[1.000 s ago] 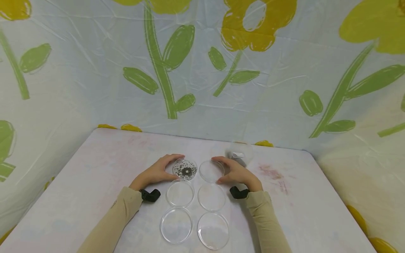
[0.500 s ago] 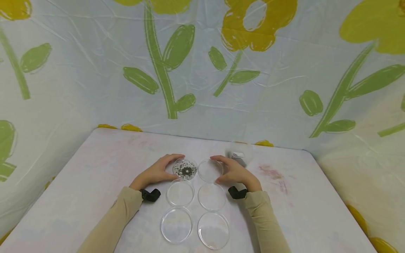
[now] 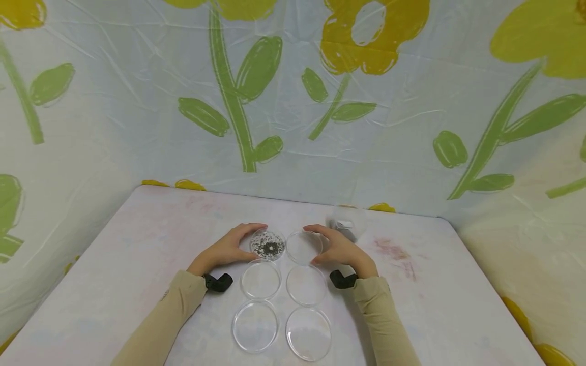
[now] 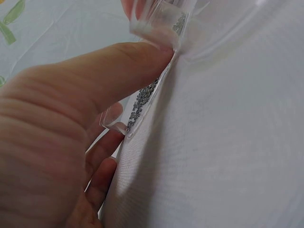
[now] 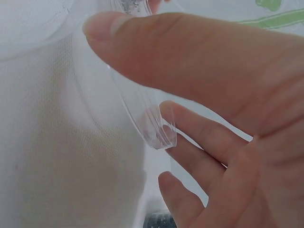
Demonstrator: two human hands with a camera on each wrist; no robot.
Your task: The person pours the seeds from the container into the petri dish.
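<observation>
A: What's shifting?
B: Left hand (image 3: 229, 249) is gripping the speckled dish (image 3: 267, 245), frame centre, unmoved. Rightward, the right hand (image 3: 342, 250) is gripping a clear dish (image 3: 304, 247), easing it slightly left, narrowing the gap; likely evening the pair.
A: Wrist views?
B: Left's showing dark grains (image 4: 142, 102) lying low inside; right's showing a layered wall (image 5: 159, 135), unreadable from above.

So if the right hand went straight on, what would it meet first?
The right hand would first meet the clear dish in its grip, then probably the dish of dark grains beside it; depth is unclear.
</observation>
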